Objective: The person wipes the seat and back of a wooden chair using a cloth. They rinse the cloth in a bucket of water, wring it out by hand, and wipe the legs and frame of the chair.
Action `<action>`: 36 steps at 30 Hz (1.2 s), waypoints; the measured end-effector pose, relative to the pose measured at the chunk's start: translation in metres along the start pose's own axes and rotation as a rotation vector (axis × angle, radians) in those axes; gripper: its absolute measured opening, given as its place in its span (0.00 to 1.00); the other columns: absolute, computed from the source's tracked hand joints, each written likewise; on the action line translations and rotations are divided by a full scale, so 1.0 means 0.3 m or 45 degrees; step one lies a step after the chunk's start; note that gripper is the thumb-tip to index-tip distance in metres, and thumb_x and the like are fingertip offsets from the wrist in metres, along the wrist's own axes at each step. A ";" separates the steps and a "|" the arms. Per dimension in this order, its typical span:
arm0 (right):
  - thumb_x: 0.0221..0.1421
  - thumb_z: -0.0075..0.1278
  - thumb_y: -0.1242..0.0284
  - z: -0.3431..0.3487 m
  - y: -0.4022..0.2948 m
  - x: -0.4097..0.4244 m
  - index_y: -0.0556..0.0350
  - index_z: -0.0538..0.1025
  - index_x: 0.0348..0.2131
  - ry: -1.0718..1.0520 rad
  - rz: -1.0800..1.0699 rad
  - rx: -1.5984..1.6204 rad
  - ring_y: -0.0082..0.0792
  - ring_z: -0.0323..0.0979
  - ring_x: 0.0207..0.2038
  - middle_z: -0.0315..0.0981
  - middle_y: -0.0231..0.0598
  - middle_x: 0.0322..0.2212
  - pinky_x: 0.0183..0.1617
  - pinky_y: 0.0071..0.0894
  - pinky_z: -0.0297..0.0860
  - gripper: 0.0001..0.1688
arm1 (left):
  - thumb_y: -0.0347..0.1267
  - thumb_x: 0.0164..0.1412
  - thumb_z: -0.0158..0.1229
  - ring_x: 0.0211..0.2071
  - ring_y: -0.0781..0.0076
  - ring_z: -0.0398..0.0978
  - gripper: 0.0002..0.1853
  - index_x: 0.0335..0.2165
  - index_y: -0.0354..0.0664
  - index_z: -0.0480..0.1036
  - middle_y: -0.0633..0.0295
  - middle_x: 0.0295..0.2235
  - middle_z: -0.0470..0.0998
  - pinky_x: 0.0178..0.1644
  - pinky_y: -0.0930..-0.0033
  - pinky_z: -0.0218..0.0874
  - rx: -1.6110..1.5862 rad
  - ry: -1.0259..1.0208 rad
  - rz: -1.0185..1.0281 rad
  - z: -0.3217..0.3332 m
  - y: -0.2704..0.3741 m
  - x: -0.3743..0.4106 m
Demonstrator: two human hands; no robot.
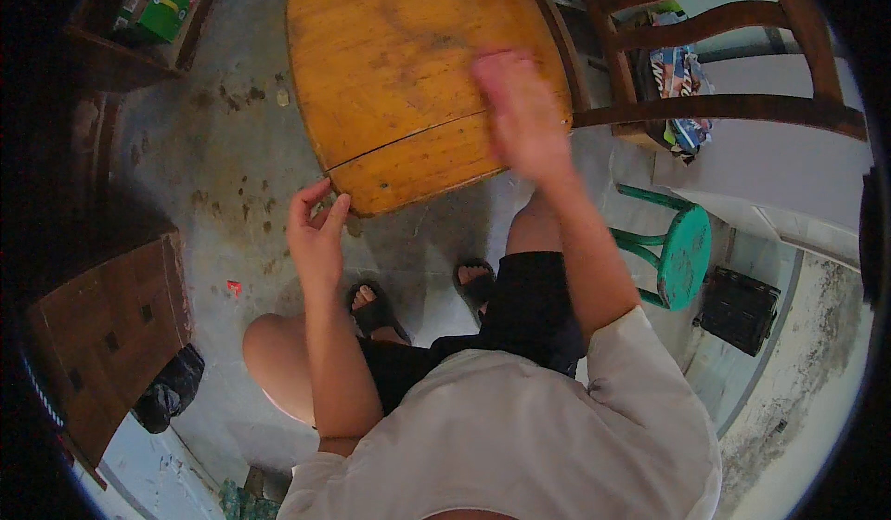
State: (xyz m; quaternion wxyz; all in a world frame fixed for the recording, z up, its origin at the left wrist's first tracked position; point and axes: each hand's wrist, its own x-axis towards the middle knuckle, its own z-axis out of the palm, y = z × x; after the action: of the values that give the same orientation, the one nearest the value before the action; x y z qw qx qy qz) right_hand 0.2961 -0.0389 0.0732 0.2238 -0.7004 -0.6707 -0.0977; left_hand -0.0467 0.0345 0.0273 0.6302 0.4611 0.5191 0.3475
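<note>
A worn orange-brown wooden chair seat (397, 68) lies in front of me, with a dark seam across its near part. My right hand (522, 116), blurred, presses a pink cloth (498, 75) on the right part of the seat. At the seat's near left corner is my left hand (318, 224), its thumb and fingertips curled about the edge. Whether those fingers grip the corner firmly is hard to tell.
A dark wooden chair back (717, 108) rises at the right. Beyond it stand a green stool (686, 255) and a black plastic case (738, 310). On the left are a brown wooden cabinet (111, 332), a black plastic bag (169, 388) and a green box (163, 8).
</note>
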 end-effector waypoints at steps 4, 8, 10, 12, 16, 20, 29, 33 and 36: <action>0.61 0.47 0.76 0.039 0.090 -0.063 0.63 0.69 0.65 0.007 0.392 -0.225 0.62 0.62 0.70 0.66 0.55 0.66 0.74 0.59 0.58 0.33 | 0.26 0.67 0.68 0.44 0.70 0.82 0.18 0.54 0.36 0.77 0.56 0.49 0.83 0.47 0.65 0.77 -0.048 0.023 -0.074 0.034 -0.008 0.009; 0.61 0.50 0.76 0.195 -0.317 0.007 0.60 0.68 0.67 -0.081 0.056 -0.132 0.56 0.59 0.72 0.61 0.55 0.70 0.78 0.56 0.52 0.36 | 0.27 0.69 0.65 0.42 0.71 0.82 0.14 0.50 0.33 0.80 0.58 0.43 0.83 0.45 0.66 0.77 -0.067 0.129 -0.073 0.017 0.001 0.006; 0.59 0.53 0.74 0.181 -0.594 0.141 0.60 0.69 0.67 -0.349 0.101 0.335 0.52 0.58 0.73 0.61 0.53 0.70 0.79 0.55 0.51 0.37 | 0.30 0.71 0.62 0.41 0.72 0.82 0.14 0.49 0.32 0.80 0.59 0.41 0.83 0.45 0.67 0.77 -0.206 0.194 -0.077 0.011 -0.039 0.018; 0.59 0.54 0.72 0.225 -0.706 0.091 0.59 0.69 0.67 -0.248 -0.168 0.359 0.50 0.56 0.75 0.62 0.51 0.70 0.79 0.55 0.51 0.38 | 0.34 0.74 0.59 0.40 0.71 0.82 0.16 0.50 0.31 0.80 0.57 0.42 0.84 0.46 0.66 0.77 -0.341 0.281 -0.053 -0.006 -0.084 0.035; 0.59 0.51 0.72 0.196 -0.528 0.061 0.56 0.72 0.65 -0.308 -0.092 0.349 0.50 0.59 0.73 0.66 0.48 0.68 0.77 0.53 0.55 0.34 | 0.37 0.74 0.57 0.38 0.69 0.82 0.20 0.51 0.30 0.80 0.54 0.43 0.84 0.45 0.64 0.77 -0.381 0.204 -0.277 -0.014 -0.052 0.018; 0.58 0.46 0.77 0.026 -0.084 -0.004 0.55 0.72 0.65 -0.172 0.081 0.097 0.56 0.60 0.72 0.68 0.51 0.66 0.76 0.56 0.56 0.35 | 0.38 0.71 0.61 0.37 0.65 0.83 0.21 0.50 0.29 0.80 0.51 0.42 0.85 0.41 0.62 0.79 -0.261 0.187 -0.194 0.029 -0.008 0.008; 0.61 0.48 0.78 0.118 -0.198 -0.047 0.57 0.70 0.67 -0.010 0.198 -0.088 0.57 0.59 0.72 0.66 0.55 0.67 0.77 0.55 0.55 0.35 | 0.39 0.74 0.59 0.39 0.70 0.83 0.22 0.52 0.29 0.81 0.56 0.41 0.85 0.45 0.67 0.76 -0.201 0.197 -0.151 0.060 0.004 -0.018; 0.60 0.53 0.72 0.156 -0.589 0.007 0.53 0.70 0.68 -0.216 0.037 0.449 0.49 0.58 0.74 0.63 0.48 0.70 0.77 0.54 0.55 0.37 | 0.39 0.73 0.59 0.40 0.68 0.84 0.23 0.53 0.28 0.80 0.55 0.41 0.85 0.47 0.65 0.76 -0.265 0.210 -0.226 0.021 -0.029 -0.019; 0.59 0.54 0.70 0.149 -0.564 -0.007 0.55 0.73 0.63 -0.230 -0.133 0.444 0.45 0.60 0.72 0.67 0.46 0.66 0.77 0.52 0.54 0.33 | 0.38 0.73 0.59 0.42 0.67 0.84 0.23 0.54 0.28 0.79 0.52 0.45 0.85 0.47 0.63 0.77 -0.322 0.147 -0.275 0.001 -0.014 -0.011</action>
State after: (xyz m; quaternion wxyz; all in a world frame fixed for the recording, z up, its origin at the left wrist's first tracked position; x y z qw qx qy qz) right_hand 0.1222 -0.0207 0.0638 0.2753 -0.6211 -0.7303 0.0714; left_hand -0.0474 0.0298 0.0245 0.6860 0.2991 0.5530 0.3663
